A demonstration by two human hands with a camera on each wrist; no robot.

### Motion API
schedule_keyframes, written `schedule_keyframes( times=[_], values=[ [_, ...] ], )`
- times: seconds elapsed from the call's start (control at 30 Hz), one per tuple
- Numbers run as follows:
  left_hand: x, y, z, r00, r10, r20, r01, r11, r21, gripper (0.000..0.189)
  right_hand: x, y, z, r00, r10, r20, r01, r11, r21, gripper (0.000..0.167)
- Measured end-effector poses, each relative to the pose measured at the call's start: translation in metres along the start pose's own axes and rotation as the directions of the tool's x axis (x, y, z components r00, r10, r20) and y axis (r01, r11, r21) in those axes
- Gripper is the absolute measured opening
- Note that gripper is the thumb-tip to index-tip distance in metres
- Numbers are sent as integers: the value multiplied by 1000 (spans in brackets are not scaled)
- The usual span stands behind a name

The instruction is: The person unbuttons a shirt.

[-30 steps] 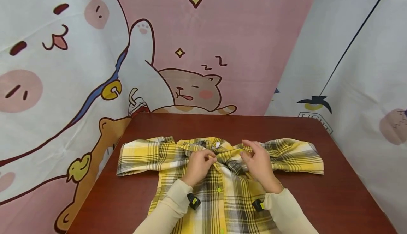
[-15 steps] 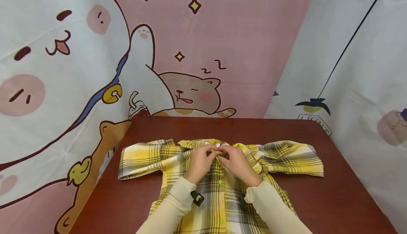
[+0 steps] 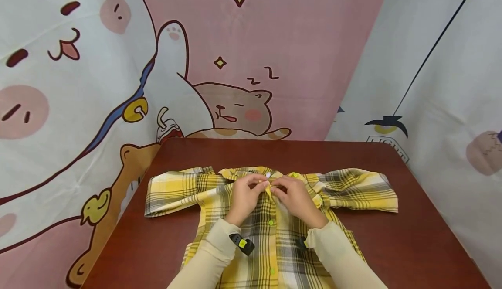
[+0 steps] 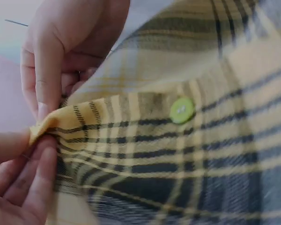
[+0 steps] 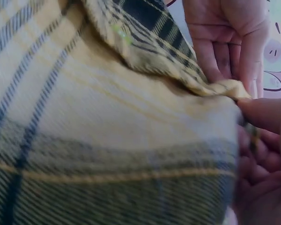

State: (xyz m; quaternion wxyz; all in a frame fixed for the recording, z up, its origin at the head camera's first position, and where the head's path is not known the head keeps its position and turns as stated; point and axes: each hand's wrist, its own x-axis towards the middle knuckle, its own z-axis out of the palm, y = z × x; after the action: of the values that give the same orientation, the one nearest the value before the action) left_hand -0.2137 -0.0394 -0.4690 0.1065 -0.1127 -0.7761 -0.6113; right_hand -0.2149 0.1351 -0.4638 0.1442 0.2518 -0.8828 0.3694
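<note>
Yellow plaid shirt (image 3: 270,232) lies flat, front side up, on dark red-brown table (image 3: 412,245), collar end away from the person, both sleeves spread out sideways toward the table's far half, hem end running off the near edge of the head view. Left hand (image 3: 245,197) and right hand (image 3: 296,199) meet at the top of the button placket, just under the collar (image 3: 243,172), fingertips nearly touching each other. Left hand pinches the placket edge between thumb and curled fingers; left wrist view shows the fabric corner squeezed in the fingertips (image 4: 35,164), with a lime green button (image 4: 181,110) on the cloth near by. Right hand also pinches the same corner of cloth from the other side, fingers curled round it; right wrist view shows its fingertips (image 5: 267,117) clamped on the yellow edge, left hand's fingers right behind. More green buttons run down the placket (image 3: 270,222) toward the person. Cream sleeves (image 3: 211,258) cover both forearms, small black wrist devices (image 3: 241,242) strapped on. Cartoon animal backdrop (image 3: 235,62), pink and white, hangs behind the table
</note>
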Motion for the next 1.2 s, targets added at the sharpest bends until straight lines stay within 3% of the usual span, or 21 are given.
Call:
schedule_keyframes(
  times=[0.1, 0.2, 0.3, 0.43, 0.53, 0.77, 0.87, 1.07, 1.2],
  values=[
    [-1, 1, -1, 1000, -25, 10, 26, 990, -137, 16, 2, -3, -3, 996, -40, -80, 42, 999, 20, 9],
    [-1, 3, -1, 998, -57, 20, 60, 951, -303, 21, 2, -7, -4, 978, -102, -179, 110, 993, 37, 12],
    [-2, 17, -3, 995, -94, 32, 99, 915, -390, 23, 1, -10, -3, 955, -148, -257, 168, 984, 55, 13],
    [-1, 26, -6, 990, -122, 65, 137, 907, -398, 22, -1, -10, 0, 929, -181, -322, 212, 975, 64, 12],
    [2, 16, -5, 989, -119, 86, 143, 909, -391, 22, -1, -10, 1, 915, -207, -347, 234, 971, 39, 14],
    [2, 17, -2, 982, -176, 67, 188, 894, -407, 24, 0, -11, 2, 899, -293, -325, 291, 955, -56, 12],
    [0, 17, -1, 977, -203, 66, 211, 872, -442, 28, 0, -11, 3, 895, -289, -341, 291, 956, -48, 13],
    [-3, 11, 0, 964, -237, 118, 261, 776, -574, 34, -3, -12, 6, 906, -182, -382, 231, 969, 84, 11],
    [-3, 8, 1, 962, -238, 133, 271, 770, -577, 32, -6, -12, 10, 916, -93, -391, 169, 972, 164, 11]
  ],
)
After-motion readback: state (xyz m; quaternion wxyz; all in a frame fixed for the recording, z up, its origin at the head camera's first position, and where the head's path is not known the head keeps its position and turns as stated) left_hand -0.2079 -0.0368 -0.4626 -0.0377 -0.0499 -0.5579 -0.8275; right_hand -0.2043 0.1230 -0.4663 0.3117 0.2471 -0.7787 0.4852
